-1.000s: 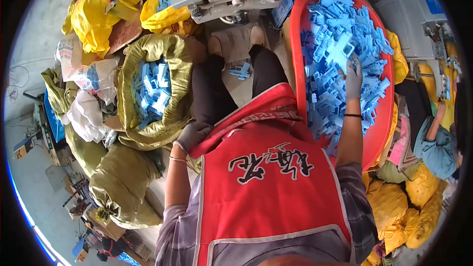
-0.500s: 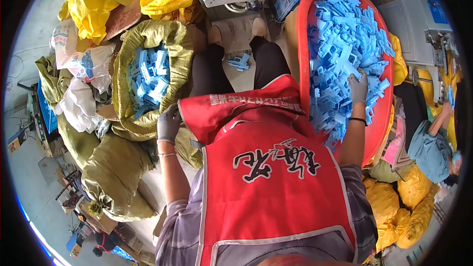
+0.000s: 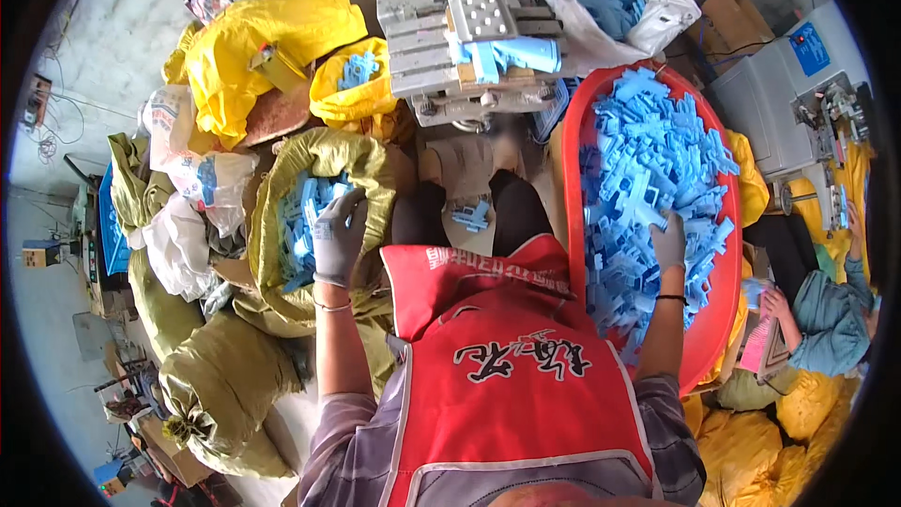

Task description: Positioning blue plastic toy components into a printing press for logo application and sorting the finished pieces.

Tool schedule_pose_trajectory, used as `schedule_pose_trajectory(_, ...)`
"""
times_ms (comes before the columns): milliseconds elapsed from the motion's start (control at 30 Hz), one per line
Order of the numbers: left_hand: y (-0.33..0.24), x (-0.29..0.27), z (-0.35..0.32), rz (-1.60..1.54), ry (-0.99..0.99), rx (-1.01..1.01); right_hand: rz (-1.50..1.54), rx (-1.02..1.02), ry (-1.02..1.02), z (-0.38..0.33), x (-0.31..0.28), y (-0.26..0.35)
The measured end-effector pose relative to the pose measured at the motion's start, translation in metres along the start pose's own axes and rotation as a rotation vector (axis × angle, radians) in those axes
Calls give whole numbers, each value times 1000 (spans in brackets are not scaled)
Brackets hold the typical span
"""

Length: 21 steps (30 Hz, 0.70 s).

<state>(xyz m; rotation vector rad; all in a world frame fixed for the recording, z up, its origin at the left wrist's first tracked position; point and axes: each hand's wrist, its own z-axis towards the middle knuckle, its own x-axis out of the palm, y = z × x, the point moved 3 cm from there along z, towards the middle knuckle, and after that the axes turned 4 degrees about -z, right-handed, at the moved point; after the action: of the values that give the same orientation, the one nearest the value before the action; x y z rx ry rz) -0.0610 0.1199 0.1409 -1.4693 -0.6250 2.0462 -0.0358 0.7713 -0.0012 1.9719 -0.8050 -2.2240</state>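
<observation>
My left hand (image 3: 338, 239), in a grey glove, is over the mouth of an olive woven sack (image 3: 375, 164). Its fingers are apart, and I see nothing held in them. Beside it, inside the sack, lie light-blue pistol-shaped plastic pieces (image 3: 298, 221). On my right, a long red tub (image 3: 715, 324) is heaped with more of these pieces (image 3: 648, 145). My gloved right hand (image 3: 669, 244) reaches into this heap, thumb and fingers closed on a blue pistol-shaped piece (image 3: 644, 213). Other pieces partly hide the fingertips.
A grey metal machine (image 3: 422, 61) stands ahead, a blue piece (image 3: 526, 54) on its bed. Beyond the tub is a white sack (image 3: 671, 14) of blue parts. Several loose pieces (image 3: 472, 215) lie between my feet. Tied olive sacks (image 3: 225, 385) stand left; a co-worker's sleeve (image 3: 831, 324) shows right.
The view has tilted up, showing more of the machine. My left hand has moved from the apron's edge to the sack's mouth. My right hand stays in the heap, slightly nearer me.
</observation>
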Motion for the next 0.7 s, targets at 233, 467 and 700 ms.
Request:
schedule_pose_trajectory(233, -76, -7, 78, -48, -141, 202, 156, 55, -17, -1, -10, 20)
schedule_pose_trajectory(467, -132, 26, 170, -105, -26, 446, 821, 296, -4, 4, -39, 81)
schedule_pose_trajectory(700, -142, 42, 211, -203, 218, 482, 1507, -52, -14, 38, -67, 177)
